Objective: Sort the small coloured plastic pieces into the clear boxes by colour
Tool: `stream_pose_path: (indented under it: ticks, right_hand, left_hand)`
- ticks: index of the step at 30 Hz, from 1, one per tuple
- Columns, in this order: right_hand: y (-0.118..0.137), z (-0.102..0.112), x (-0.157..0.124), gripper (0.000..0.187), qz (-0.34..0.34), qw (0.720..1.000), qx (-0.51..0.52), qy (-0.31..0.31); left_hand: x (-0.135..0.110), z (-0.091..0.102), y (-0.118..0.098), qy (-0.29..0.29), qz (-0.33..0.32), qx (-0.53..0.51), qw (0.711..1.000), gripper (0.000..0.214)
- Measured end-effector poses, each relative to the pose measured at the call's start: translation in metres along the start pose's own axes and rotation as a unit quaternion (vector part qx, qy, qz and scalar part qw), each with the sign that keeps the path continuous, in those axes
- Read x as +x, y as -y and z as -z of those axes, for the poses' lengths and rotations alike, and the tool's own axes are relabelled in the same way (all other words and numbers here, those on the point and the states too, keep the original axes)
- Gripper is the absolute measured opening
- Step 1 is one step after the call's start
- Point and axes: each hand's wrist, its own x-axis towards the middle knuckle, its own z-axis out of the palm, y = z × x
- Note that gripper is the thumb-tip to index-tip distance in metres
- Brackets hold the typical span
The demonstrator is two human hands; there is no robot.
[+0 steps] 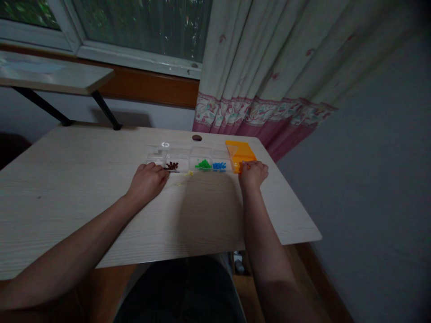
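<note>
A clear compartment box (183, 158) lies on the pale wooden table (84, 197). Its front cells hold brown beads (172, 166), green beads (203, 165) and blue beads (219, 166). An orange tray (239, 153) lies just right of the box. My left hand (148, 180) rests on the table at the box's front left corner, fingers curled, close to the brown beads. My right hand (253, 173) is closed at the near edge of the orange tray, fingertips pinched; what they hold is too small to see. A few yellowish bits (183, 179) lie on the table between my hands.
A small dark hole (197, 137) is in the table behind the box. A second table (50, 76) stands at the back left under the window. A flowered curtain (269, 89) hangs close to the far right corner. The table's right edge is near my right arm.
</note>
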Motion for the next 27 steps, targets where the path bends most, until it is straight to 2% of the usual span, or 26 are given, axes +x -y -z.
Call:
stream_pose_path:
  ticks: [5, 13, 27]
  right_hand:
    - [0.001, 0.002, 0.0, 0.035, 0.019, 1.0, -0.014, 0.0]
    - [0.007, 0.008, 0.002, 0.039, 0.007, 1.0, -0.004, -0.015]
    - [0.02, 0.012, -0.004, 0.038, 0.044, 0.997, 0.051, -0.033]
  left_hand:
    - [0.002, 0.002, -0.003, 0.013, 0.003, 0.016, 1.0, 0.026]
    - [0.004, 0.005, -0.008, 0.058, 0.014, 0.043, 0.997, 0.025]
    - [0.003, -0.013, -0.006, 0.039, -0.028, -0.045, 0.998, 0.027]
